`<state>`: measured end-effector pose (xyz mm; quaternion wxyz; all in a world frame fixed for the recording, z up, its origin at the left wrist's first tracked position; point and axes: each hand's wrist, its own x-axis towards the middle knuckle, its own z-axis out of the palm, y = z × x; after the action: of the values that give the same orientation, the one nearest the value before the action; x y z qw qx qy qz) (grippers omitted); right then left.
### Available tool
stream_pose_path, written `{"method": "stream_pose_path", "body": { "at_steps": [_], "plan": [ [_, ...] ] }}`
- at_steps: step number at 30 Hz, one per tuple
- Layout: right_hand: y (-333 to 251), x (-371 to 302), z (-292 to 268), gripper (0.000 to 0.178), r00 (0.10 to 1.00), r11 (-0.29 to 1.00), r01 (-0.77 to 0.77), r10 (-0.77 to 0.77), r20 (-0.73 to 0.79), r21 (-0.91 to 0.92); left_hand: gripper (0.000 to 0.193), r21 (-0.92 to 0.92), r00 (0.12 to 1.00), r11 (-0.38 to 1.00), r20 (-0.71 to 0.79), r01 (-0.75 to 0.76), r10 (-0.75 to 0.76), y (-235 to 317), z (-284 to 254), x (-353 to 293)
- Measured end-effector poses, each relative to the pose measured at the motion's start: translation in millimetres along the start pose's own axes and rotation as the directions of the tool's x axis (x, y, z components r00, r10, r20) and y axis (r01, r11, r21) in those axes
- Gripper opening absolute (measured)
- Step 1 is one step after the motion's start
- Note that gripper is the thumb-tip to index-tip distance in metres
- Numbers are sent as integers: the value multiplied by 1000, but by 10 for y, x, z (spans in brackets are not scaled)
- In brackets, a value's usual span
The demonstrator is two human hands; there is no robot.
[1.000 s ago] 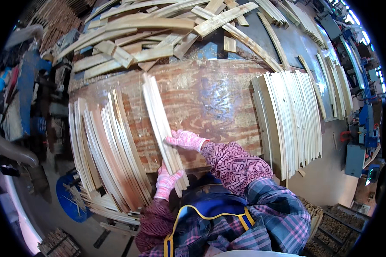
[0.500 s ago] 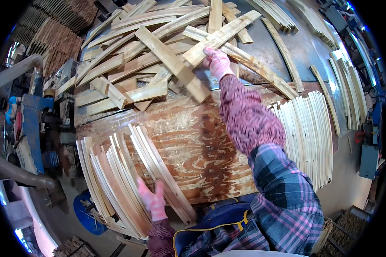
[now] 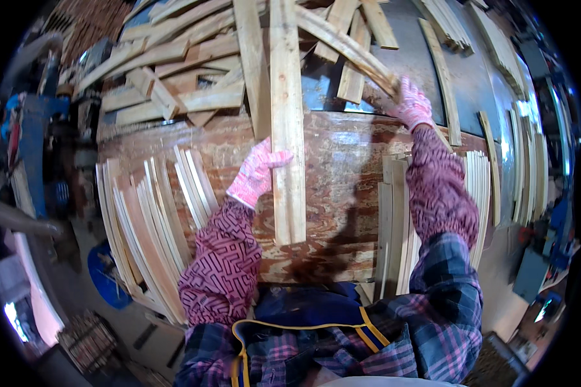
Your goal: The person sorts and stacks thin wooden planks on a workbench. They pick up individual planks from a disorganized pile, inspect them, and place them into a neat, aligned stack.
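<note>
My left hand [image 3: 258, 171], in a pink-and-white glove, grips the edge of a long pale wooden board [image 3: 288, 129]. That board points straight away from me, its near end over the worktable [image 3: 332, 193]. Off to the right, my gloved right hand [image 3: 412, 104] is closed around the near end of another board [image 3: 348, 48], which slants up to the left. Just left of the upright board, a further board [image 3: 255, 71] leans out of the jumbled pile of boards [image 3: 206, 97] at the far side.
Narrow strips stand in rows at the left [image 3: 145, 213] and right [image 3: 397, 219] of the table. More strips [image 3: 440, 80] lie on the metal surface at far right. A blue machine [image 3: 35, 151] and a blue tub [image 3: 106, 274] are on the left.
My left hand has moved from the left row of strips to the middle and taken hold of a board. My right hand has shifted right and now holds a different board. The view has shifted.
</note>
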<state>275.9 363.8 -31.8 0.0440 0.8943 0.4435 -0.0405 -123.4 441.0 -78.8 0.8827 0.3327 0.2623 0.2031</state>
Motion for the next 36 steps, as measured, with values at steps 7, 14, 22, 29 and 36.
{"method": "stream_pose_path", "body": {
  "at_steps": [7,14,22,29,36],
  "plan": [
    [-88,370,-165,70,890,986,-91,17,-456,-140,54,-17,995,995,-40,-94,93,239,34,-342],
    [-1147,-349,-893,52,941,756,88,-277,196,648,54,404,839,885,-377,-232,392,201,-80,-971],
    [-1345,-1868,20,66,565,-331,-720,-790,238,610,102,624,398,721,-770,302,499,-1335,-181,-2531],
    [-1236,-2477,104,68,612,-444,-703,-776,155,555,119,503,451,157,-849,850,275,-1133,-57,-2677],
    [-775,-3157,12,61,832,-358,-450,-501,238,818,125,685,581,150,-697,713,421,-932,-367,-3078]
  ]
}}
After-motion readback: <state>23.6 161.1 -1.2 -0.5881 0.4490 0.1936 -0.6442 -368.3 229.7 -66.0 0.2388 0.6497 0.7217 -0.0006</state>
